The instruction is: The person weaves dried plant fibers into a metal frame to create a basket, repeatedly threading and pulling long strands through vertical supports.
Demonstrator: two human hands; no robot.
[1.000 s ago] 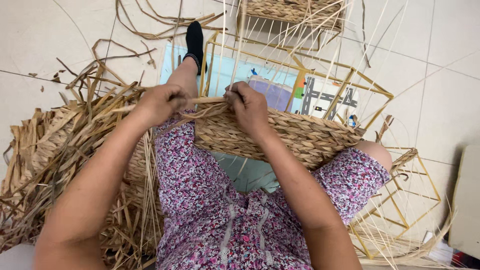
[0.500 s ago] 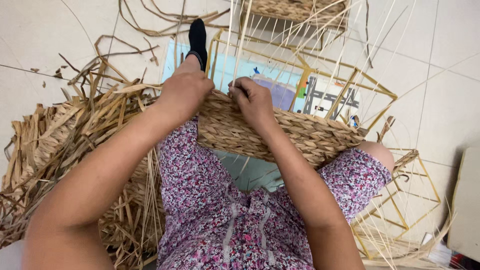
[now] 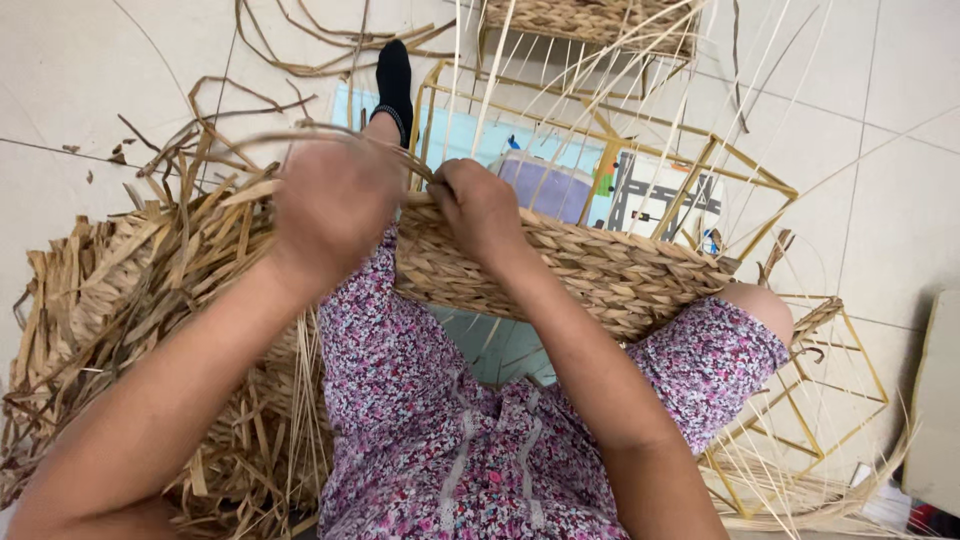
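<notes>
Left of the woven basket (image 3: 590, 270), a heap of dried straw strips (image 3: 110, 300) lies on the pale tiled floor (image 3: 90, 70). The left hand (image 3: 335, 205) is clenched around a strand of straw (image 3: 300, 133) at the basket's left end. The right hand (image 3: 480, 205) pinches the basket's upper rim just beside it. The basket rests across the person's lap on the floral dress (image 3: 400, 400), its long axis running left to right, tilting down rightward. Beyond the basket stands a yellow wire frame (image 3: 745, 165); another (image 3: 830, 400) lies to its right.
</notes>
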